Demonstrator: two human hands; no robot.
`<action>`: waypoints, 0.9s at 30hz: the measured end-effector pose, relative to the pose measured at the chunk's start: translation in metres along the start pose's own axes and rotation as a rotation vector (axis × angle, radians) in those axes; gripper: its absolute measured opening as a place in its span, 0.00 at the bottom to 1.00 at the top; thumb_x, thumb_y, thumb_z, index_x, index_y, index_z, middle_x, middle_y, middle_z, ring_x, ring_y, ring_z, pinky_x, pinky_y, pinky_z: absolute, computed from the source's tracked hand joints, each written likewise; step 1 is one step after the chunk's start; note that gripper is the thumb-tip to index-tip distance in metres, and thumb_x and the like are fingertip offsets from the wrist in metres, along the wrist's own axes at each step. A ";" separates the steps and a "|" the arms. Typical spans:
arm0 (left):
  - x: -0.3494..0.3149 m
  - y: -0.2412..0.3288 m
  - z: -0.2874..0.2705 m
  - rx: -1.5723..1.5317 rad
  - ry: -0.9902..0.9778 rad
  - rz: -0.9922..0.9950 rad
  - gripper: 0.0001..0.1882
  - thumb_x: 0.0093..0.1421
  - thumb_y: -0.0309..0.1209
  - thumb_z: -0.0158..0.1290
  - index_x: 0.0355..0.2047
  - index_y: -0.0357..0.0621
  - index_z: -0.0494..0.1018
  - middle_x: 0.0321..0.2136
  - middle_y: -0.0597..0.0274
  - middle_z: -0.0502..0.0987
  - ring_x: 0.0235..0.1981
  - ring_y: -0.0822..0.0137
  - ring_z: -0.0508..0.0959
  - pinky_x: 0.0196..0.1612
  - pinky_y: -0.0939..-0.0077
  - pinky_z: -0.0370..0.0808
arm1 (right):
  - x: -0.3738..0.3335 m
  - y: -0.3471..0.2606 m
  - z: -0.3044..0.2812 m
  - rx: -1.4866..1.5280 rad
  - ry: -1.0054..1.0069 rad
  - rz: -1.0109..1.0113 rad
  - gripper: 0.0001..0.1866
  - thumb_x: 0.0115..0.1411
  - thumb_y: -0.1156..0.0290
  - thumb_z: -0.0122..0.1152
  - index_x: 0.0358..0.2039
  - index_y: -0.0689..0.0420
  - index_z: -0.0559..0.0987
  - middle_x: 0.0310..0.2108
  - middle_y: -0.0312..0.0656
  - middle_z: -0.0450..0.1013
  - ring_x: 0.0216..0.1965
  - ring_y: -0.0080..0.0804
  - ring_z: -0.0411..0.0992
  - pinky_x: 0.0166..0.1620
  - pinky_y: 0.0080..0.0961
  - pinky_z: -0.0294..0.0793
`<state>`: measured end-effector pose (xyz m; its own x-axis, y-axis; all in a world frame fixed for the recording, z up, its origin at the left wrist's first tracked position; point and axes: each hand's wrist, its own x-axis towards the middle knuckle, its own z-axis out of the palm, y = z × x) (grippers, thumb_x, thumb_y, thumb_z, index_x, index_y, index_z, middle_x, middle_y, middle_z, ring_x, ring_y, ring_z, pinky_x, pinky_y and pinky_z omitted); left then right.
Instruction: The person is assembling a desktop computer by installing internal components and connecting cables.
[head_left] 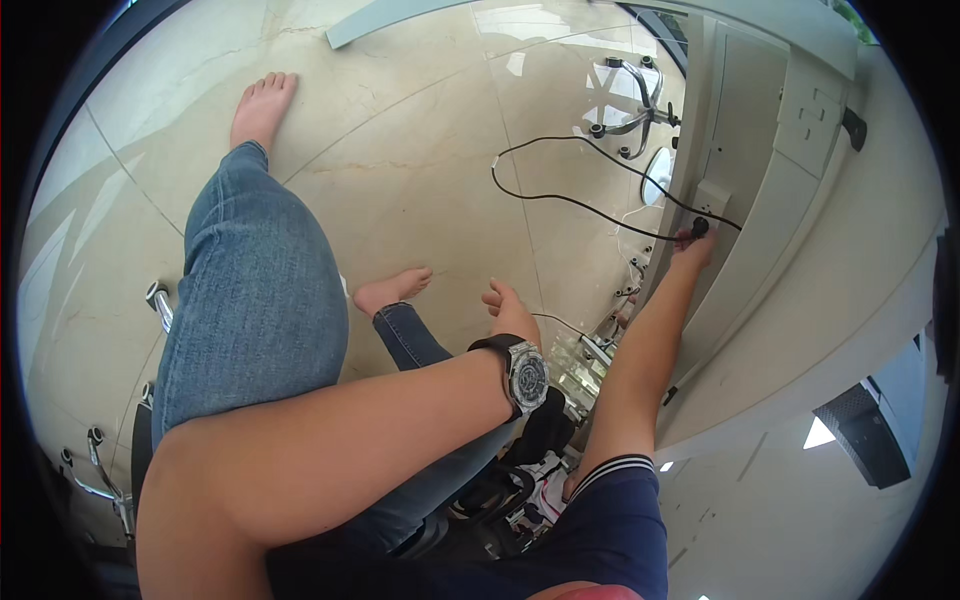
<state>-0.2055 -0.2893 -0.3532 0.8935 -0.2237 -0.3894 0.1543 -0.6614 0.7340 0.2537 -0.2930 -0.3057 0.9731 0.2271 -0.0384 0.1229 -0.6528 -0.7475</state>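
Observation:
My right hand [696, 246] reaches out at the right, its fingers closed round a black plug [700, 228]. The plug is at a white socket box [712, 197] on the side of a white desk; whether its prongs are in cannot be made out. From it a black power cord [570, 198] runs out in a long loop in front of the desk and back toward it. My left hand [508, 305] hangs near the middle, holding nothing, with its fingers loosely apart. A dark-strapped watch [526, 376] is on that wrist.
The white desk [800, 150] rises along the right. A chair's chrome wheeled base [640, 110] and a round white plate [656, 176] stand beside it. Thin cables and clutter [590, 360] lie low near my right arm. My bare foot [264, 108] rests on the tiled floor [420, 130].

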 end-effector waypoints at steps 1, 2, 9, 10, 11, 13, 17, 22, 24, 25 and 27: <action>0.004 -0.002 0.000 0.016 -0.064 -0.041 0.25 0.65 0.48 0.52 0.55 0.47 0.80 0.52 0.52 0.81 0.59 0.40 0.74 0.65 0.30 0.54 | 0.010 0.005 0.001 0.144 0.048 0.033 0.23 0.67 0.45 0.45 0.35 0.53 0.76 0.24 0.39 0.74 0.23 0.33 0.74 0.25 0.30 0.71; 0.009 -0.005 0.000 0.035 -0.129 -0.086 0.27 0.65 0.51 0.52 0.56 0.47 0.80 0.53 0.52 0.80 0.59 0.37 0.73 0.65 0.29 0.52 | 0.018 0.011 0.004 0.287 0.092 0.063 0.24 0.67 0.45 0.43 0.35 0.53 0.76 0.22 0.39 0.73 0.22 0.34 0.74 0.23 0.30 0.69; 0.024 -0.021 -0.013 0.015 -0.037 -0.019 0.26 0.62 0.52 0.55 0.53 0.51 0.82 0.51 0.53 0.81 0.56 0.37 0.74 0.64 0.29 0.55 | 0.009 0.019 0.015 0.654 -0.121 0.121 0.21 0.69 0.49 0.47 0.27 0.53 0.70 0.18 0.33 0.67 0.14 0.24 0.61 0.15 0.19 0.54; 0.022 -0.024 -0.016 0.041 -0.025 -0.062 0.25 0.62 0.51 0.55 0.52 0.51 0.82 0.51 0.54 0.81 0.57 0.37 0.74 0.63 0.29 0.55 | -0.002 0.015 0.017 0.681 -0.184 0.134 0.20 0.69 0.50 0.50 0.26 0.52 0.69 0.17 0.31 0.66 0.12 0.23 0.58 0.14 0.19 0.52; 0.021 -0.026 -0.018 0.015 -0.033 -0.053 0.25 0.62 0.51 0.55 0.52 0.51 0.82 0.51 0.54 0.81 0.57 0.37 0.74 0.63 0.29 0.55 | -0.015 0.013 0.018 0.673 -0.175 0.147 0.20 0.69 0.50 0.50 0.26 0.52 0.69 0.17 0.31 0.66 0.12 0.23 0.58 0.14 0.19 0.52; 0.020 -0.029 -0.022 0.001 -0.052 -0.033 0.25 0.62 0.50 0.55 0.52 0.50 0.82 0.51 0.53 0.81 0.56 0.37 0.75 0.63 0.28 0.55 | -0.044 0.013 0.015 0.789 -0.128 0.141 0.20 0.68 0.52 0.54 0.24 0.51 0.68 0.17 0.30 0.66 0.10 0.21 0.55 0.14 0.19 0.48; 0.027 -0.030 -0.024 -0.003 -0.048 -0.037 0.24 0.62 0.48 0.55 0.52 0.50 0.82 0.51 0.52 0.81 0.55 0.37 0.76 0.62 0.27 0.56 | -0.091 0.039 0.002 0.617 -0.112 0.166 0.21 0.68 0.51 0.55 0.22 0.50 0.68 0.15 0.30 0.63 0.10 0.22 0.53 0.14 0.20 0.45; 0.036 -0.040 -0.008 0.067 -0.064 -0.018 0.24 0.63 0.47 0.54 0.53 0.47 0.81 0.50 0.50 0.82 0.55 0.36 0.76 0.61 0.26 0.57 | -0.051 0.050 0.005 -0.654 0.238 -0.574 0.25 0.66 0.50 0.57 0.20 0.59 0.74 0.13 0.37 0.69 0.13 0.30 0.66 0.16 0.28 0.60; 0.038 -0.045 -0.002 0.081 -0.081 -0.017 0.22 0.62 0.46 0.55 0.51 0.48 0.82 0.48 0.52 0.82 0.53 0.39 0.77 0.59 0.31 0.59 | -0.023 0.047 0.017 -0.684 0.251 -0.480 0.27 0.65 0.50 0.58 0.19 0.61 0.75 0.14 0.40 0.71 0.15 0.33 0.70 0.17 0.30 0.64; 0.040 -0.047 -0.001 0.079 -0.070 -0.016 0.21 0.62 0.45 0.55 0.50 0.48 0.82 0.47 0.53 0.82 0.53 0.41 0.77 0.57 0.33 0.59 | -0.012 0.044 0.022 -0.695 0.254 -0.355 0.29 0.64 0.49 0.58 0.17 0.63 0.75 0.14 0.42 0.72 0.17 0.36 0.74 0.18 0.33 0.67; 0.043 -0.048 -0.005 0.060 -0.031 -0.018 0.19 0.62 0.44 0.56 0.47 0.49 0.82 0.45 0.55 0.83 0.51 0.44 0.78 0.55 0.38 0.61 | 0.001 0.033 0.030 -0.791 0.263 -0.484 0.30 0.64 0.49 0.59 0.18 0.64 0.76 0.14 0.43 0.73 0.18 0.37 0.75 0.17 0.34 0.67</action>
<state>-0.1729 -0.2634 -0.4026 0.8771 -0.2327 -0.4203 0.1443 -0.7068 0.6925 0.2528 -0.2928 -0.3498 0.7832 0.4931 0.3788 0.5245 -0.8511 0.0234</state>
